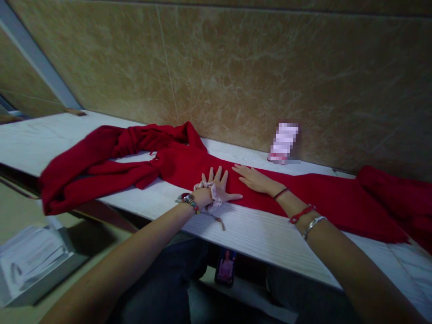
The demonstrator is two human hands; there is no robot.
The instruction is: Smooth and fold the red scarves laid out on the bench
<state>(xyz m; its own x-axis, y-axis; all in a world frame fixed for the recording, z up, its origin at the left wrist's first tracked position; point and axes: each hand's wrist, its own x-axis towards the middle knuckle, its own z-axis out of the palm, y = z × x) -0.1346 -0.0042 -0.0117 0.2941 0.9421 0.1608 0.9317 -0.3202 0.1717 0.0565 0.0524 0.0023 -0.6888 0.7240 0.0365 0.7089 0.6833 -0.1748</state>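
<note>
A long red knit garment [189,164] lies stretched along a narrow white table [236,225]. Its sleeve-like parts are loosely bunched at the left end, some of them hanging past the table's front edge. My left hand [220,186] rests on the garment's near edge with fingers spread, a scrunchie and beaded bracelet at the wrist. Just to its right, my right hand [254,179] lies flat on the fabric, fingers stretched out toward the left. Neither hand grips anything.
A phone [284,143] leans against the marbled wall [236,81] behind the table. More red fabric [398,191] is heaped at the right. Below the table edge is a second lit phone [225,267]. A grey box with papers [33,261] stands at lower left.
</note>
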